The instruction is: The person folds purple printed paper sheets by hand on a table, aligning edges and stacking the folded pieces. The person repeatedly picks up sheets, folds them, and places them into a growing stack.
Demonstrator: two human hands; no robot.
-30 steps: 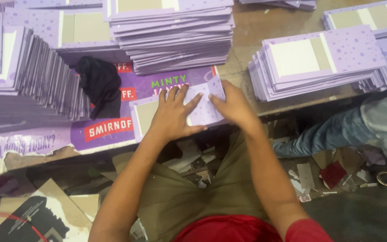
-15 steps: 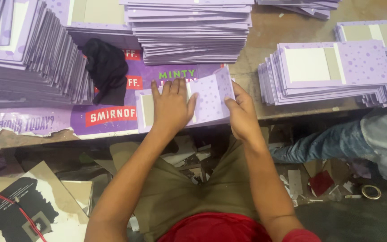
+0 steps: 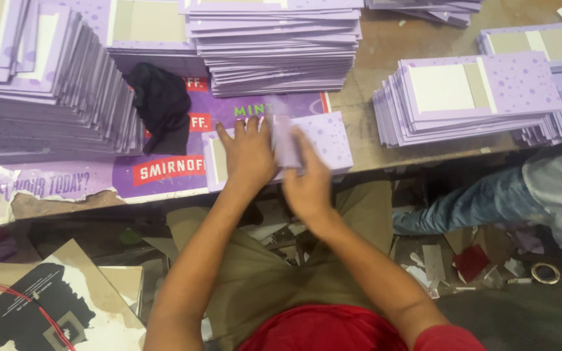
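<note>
A flat purple card cover with pale dots (image 3: 330, 140) lies at the near edge of the table (image 3: 372, 65). My left hand (image 3: 247, 151) presses flat on its left part, fingers spread. My right hand (image 3: 304, 179) is blurred over the middle and holds a raised purple flap (image 3: 285, 140) of the cover. A purple printed banner (image 3: 92, 179) lies under the cover.
Tall stacks of the same purple covers stand at the left (image 3: 40, 97), the back middle (image 3: 274, 45) and the right (image 3: 469, 97). A black cloth (image 3: 160, 104) lies on the banner. Another person's jeans-clad leg (image 3: 482, 201) is at the right. Cardboard scraps and a tape roll (image 3: 545, 273) litter the floor.
My right hand has moved from the cover's right edge toward the middle, lifting a flap over. My left hand stayed pressed on the left part.
</note>
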